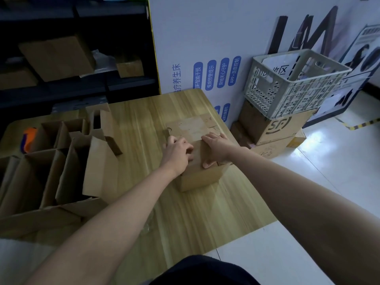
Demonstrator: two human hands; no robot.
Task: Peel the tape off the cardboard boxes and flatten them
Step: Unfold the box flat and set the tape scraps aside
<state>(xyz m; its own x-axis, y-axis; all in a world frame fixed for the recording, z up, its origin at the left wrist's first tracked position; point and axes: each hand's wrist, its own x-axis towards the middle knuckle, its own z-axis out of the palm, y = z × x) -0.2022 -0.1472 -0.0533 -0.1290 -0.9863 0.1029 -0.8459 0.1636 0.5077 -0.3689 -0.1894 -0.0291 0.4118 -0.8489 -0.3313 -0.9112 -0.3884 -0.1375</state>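
Fingers (209,138) of the right hand (219,150) lie straight and spread, pressing flat on the top of a small box (198,177), with the thumb resting at the near top edge. On the left hand (176,154) the fingers are curled against the box top near its left side; whether they pinch anything cannot be told. A pale patch (191,127), tape or label, covers the far part of the top. The box stands closed on the bench (144,124), toward its right side. At the bench's left stand open boxes (61,157) with flaps up, an orange object (28,138) beside them. On the floor to the right, a grey crate (292,85) sits on an SF box (275,128). A white board (205,38) stands behind, and a dark shelf (123,17) holds more cardboard.
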